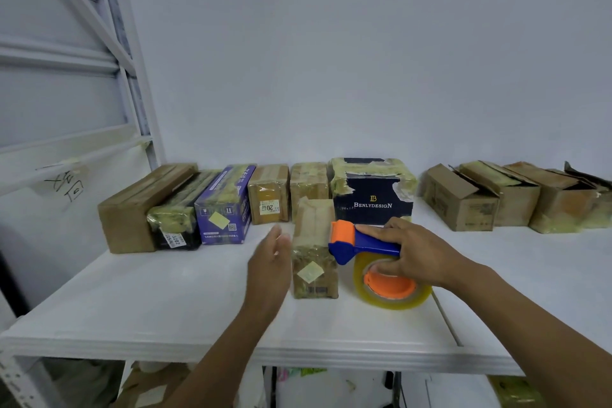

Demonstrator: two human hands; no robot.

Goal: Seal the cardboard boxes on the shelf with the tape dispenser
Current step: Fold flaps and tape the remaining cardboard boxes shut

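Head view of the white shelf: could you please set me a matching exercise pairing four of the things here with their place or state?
Things
1. blue and orange plastic tape dispenser
2. purple printed cardboard carton
3. dark navy box lettered BENLYDESIGN
4. small brown taped cardboard box with a yellow sticker

Places or states
a. back row, just behind the dispenser
b. alone in front of the back row
c. gripped by the right hand
d. back row, beside a black wrapped box

Pairs: 1-c, 2-d, 3-a, 4-b
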